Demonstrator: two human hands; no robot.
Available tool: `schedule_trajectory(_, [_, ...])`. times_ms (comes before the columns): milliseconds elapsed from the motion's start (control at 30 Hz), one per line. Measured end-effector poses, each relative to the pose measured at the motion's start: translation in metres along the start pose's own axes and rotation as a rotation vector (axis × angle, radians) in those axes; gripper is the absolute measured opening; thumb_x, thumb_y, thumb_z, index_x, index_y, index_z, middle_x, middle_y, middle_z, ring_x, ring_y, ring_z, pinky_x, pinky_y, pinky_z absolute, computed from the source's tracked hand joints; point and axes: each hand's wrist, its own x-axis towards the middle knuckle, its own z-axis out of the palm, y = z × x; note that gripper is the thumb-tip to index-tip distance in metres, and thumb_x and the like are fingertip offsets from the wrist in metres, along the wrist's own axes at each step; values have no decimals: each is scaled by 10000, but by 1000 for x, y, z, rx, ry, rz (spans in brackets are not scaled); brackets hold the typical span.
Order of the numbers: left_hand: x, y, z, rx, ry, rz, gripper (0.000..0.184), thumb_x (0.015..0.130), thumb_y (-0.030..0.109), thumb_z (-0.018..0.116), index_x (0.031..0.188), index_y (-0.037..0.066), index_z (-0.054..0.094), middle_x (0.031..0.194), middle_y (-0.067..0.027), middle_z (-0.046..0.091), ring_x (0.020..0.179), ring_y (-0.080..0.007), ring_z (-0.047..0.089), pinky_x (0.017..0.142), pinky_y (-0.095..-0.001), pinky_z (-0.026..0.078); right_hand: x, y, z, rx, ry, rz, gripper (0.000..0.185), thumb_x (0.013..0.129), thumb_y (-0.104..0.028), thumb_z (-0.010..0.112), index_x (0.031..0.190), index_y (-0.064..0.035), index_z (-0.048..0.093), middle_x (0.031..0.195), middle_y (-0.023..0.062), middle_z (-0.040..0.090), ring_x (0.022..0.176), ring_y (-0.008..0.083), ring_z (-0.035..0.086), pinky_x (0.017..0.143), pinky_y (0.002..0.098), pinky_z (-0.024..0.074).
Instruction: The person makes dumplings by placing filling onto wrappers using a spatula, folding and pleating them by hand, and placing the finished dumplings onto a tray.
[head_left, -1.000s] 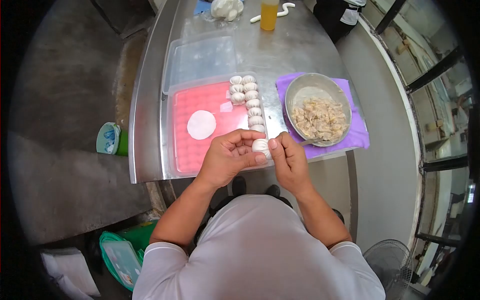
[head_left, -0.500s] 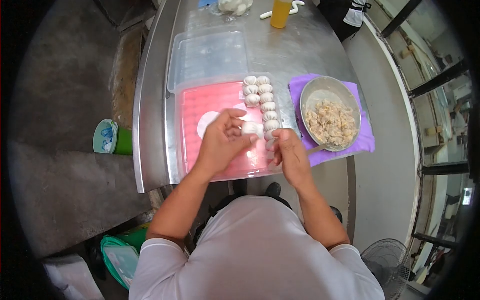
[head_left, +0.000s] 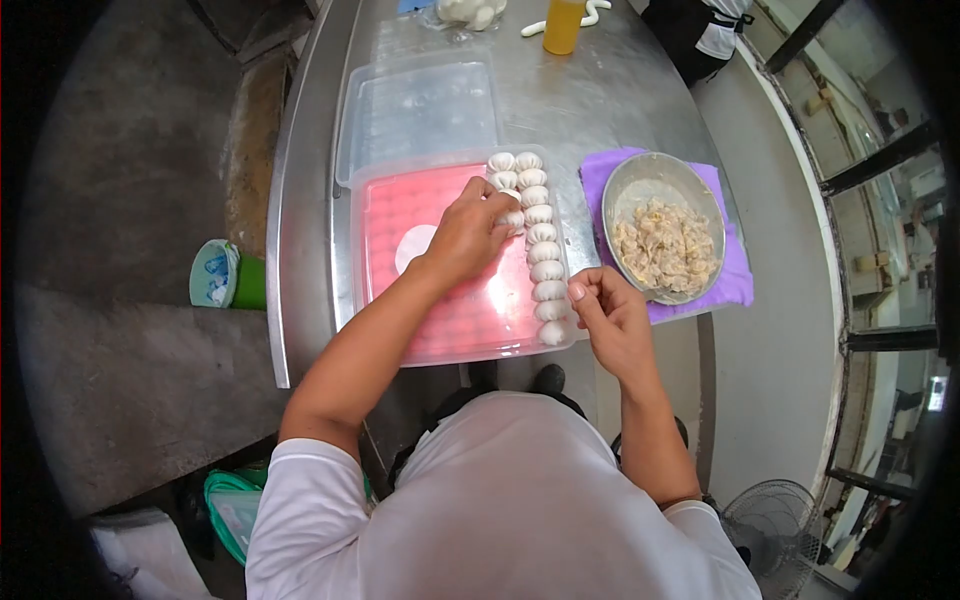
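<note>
My left hand [head_left: 465, 232] is well over the pink tray [head_left: 460, 325], thumb and fingers bunched in a small pinch around a pleated dumpling [head_left: 514, 220]. The fingers hide part of it, so I can't tell how hard I'm squeezing or whether its base has settled. Here's the relation that counts: the dumpling sits at three o'clock from my left palm, at the near end of the short row [head_left: 502, 163], with the long row [head_left: 547, 270] right beside it on the three o'clock side. Both rows run roughly twelve to six, their near ends leaning towards five; the dumpling itself looks round, with no clear long axis. Left is plainly the nearer hand. My right hand [head_left: 615, 312] waits outside the tray's edge, loosely curled and half-open, nothing visible in it, and from there the dumpling lies between ten and eleven o'clock. A round white wrapper [head_left: 412, 243] lies flat at nine o'clock from my left hand, partly covered by it. Over at one o'clock from my right, the metal bowl [head_left: 625, 180] of pale filling [head_left: 663, 245] rests on a purple cloth [head_left: 737, 275], clear of my fingertips.
</note>
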Motion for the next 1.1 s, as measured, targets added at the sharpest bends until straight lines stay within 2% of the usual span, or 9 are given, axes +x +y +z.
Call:
schedule_trajectory(367, [0,5,14,134,-1,-4,364,813,90,763,1172,94,700,1030,-120,533,865,-277,620,773,-393,524,-4,1,-7,100,-1,-3,133,999,-129,613,1007,4,617,817,-30,582,719,30,484,633,198,401])
schedule_trajectory(600, [-11,-24,-50,139,127,-96,434,818,100,758,1236,74,643,1100,-191,623,961,-331,644,839,-399,520,-1,-1,-9,25,42,-19,136,992,-143,630,993,-7,634,805,-43,566,701,25,466,631,192,390])
schedule_trajectory(667, [-22,-43,-69,354,-76,-280,374,815,96,746,1171,46,643,1087,-208,650,998,-336,651,829,-410,517,-1,-3,-6,37,17,-22,141,992,-146,631,993,-5,634,801,-42,566,704,27,480,632,194,398])
schedule_trajectory(700, [-24,-45,-72,359,-71,-282,374,815,96,746,1171,46,643,1087,-208,650,998,-336,651,829,-410,517,2,-5,-3,44,1,-32,145,991,-149,632,994,-4,634,797,-41,566,707,28,493,633,195,406])
schedule_trajectory(767, [-25,-49,-78,274,-314,-458,309,798,98,746,1069,10,627,1005,-192,659,927,-351,652,783,-417,514,5,-10,6,52,-32,-28,145,991,-146,631,992,-1,630,795,-38,567,715,31,506,638,199,423])
schedule_trajectory(900, [-30,-52,-76,342,-271,-300,256,799,82,718,1008,-4,597,902,-170,648,820,-352,631,726,-421,499,5,-11,13,1,-99,-39,136,986,-130,626,994,5,615,793,-29,564,715,35,521,652,208,467])
schedule_trajectory(967, [-28,-38,-85,230,-287,-291,196,809,70,688,949,5,568,779,-110,580,720,-269,574,685,-382,471,3,-6,17,88,-76,-60,118,982,-125,624,1012,-12,611,785,-36,543,689,38,509,611,204,443])
schedule_trajectory(1033, [-25,-2,-94,-54,-262,-266,156,816,62,662,888,15,532,756,-64,507,710,-169,502,653,-327,434,4,-4,15,161,-108,-22,142,992,-148,613,1048,-18,604,796,-39,545,677,43,499,601,193,430])
schedule_trajectory(1100, [-23,20,-83,-196,-189,-141,149,820,43,661,871,22,522,751,-38,465,716,-124,455,645,-286,408,3,2,17,246,-135,78,197,1015,-213,586,1081,-28,600,802,-30,548,667,51,492,615,221,445])
